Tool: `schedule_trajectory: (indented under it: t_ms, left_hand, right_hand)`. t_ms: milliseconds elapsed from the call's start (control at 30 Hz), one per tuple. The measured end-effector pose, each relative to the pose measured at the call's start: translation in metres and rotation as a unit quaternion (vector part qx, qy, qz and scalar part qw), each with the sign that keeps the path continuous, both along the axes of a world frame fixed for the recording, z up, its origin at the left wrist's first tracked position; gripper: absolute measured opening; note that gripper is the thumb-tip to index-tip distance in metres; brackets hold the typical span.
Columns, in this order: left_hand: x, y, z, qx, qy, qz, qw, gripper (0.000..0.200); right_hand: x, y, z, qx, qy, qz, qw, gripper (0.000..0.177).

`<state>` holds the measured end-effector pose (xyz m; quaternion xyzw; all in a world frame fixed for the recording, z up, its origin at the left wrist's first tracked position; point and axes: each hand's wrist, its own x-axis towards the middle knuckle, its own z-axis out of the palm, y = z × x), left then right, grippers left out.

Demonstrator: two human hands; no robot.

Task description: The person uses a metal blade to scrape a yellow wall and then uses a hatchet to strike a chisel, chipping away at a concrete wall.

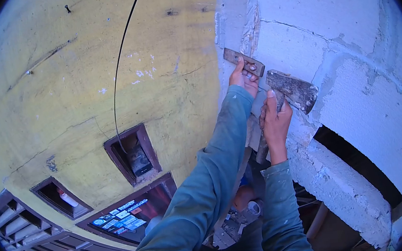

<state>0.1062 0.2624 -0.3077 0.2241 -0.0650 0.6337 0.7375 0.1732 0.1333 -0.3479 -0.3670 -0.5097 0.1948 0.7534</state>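
My left hand [246, 75] is closed on a short flat bar [255, 66] with holes in it, held against the wall where yellow paint meets pale blocks. Just to the right, my right hand [275, 117] grips the handle of a hatchet-like tool, its broad, dirty blade [294, 89] lying close to the block wall [300, 41]. The lower handle [262, 149] hangs below the hand. A small gap separates the bar from the blade.
On the left is the yellow wall [173, 99] with small framed openings [151, 145] and a hanging black cable [115, 85]. Nails stick out at the upper left. Lower right, a rough concrete ledge [344, 184] borders dark gaps. Cluttered items, including a round container [254, 208], lie far below.
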Motion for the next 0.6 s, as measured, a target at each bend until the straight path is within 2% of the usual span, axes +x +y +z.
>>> schedule_trajectory:
  t_ms: [67, 133, 233, 367, 467, 533, 567, 600]
  left_hand:
    - [0.0, 0.001, 0.001, 0.022, -0.017, -0.016, 0.999, 0.021]
    - [-0.002, -0.007, 0.004, 0.029, -0.022, -0.035, 0.999, 0.02]
    - [-0.001, -0.003, 0.017, 0.032, -0.056, -0.012, 0.998, 0.019]
    - [-0.003, 0.002, 0.024, 0.035, -0.043, -0.025, 0.998, 0.019]
    - [-0.001, 0.007, 0.022, 0.051, -0.048, -0.036, 0.997, 0.018]
    - [0.003, 0.008, 0.023, 0.054, -0.054, -0.031, 0.997, 0.019]
    - [0.005, 0.013, 0.023, 0.046, -0.027, -0.028, 0.998, 0.022]
    - [0.007, 0.019, 0.022, 0.038, 0.001, -0.024, 0.999, 0.026]
  right_hand:
    - [0.002, -0.009, 0.003, -0.012, 0.002, 0.004, 1.0, 0.036]
    - [0.004, -0.015, 0.002, -0.022, 0.016, 0.027, 0.999, 0.027]
    - [0.006, -0.021, 0.003, -0.01, 0.008, 0.037, 0.999, 0.027]
    - [0.002, -0.029, 0.011, -0.004, 0.018, 0.043, 0.999, 0.027]
    - [-0.002, -0.02, 0.011, 0.056, 0.028, 0.037, 0.997, 0.027]
    - [-0.006, 0.016, 0.004, 0.125, 0.034, -0.004, 0.992, 0.033]
    - [0.0, 0.036, 0.004, 0.116, -0.073, -0.083, 0.987, 0.029]
    - [-0.001, 0.031, 0.016, 0.096, -0.142, -0.084, 0.982, 0.034]
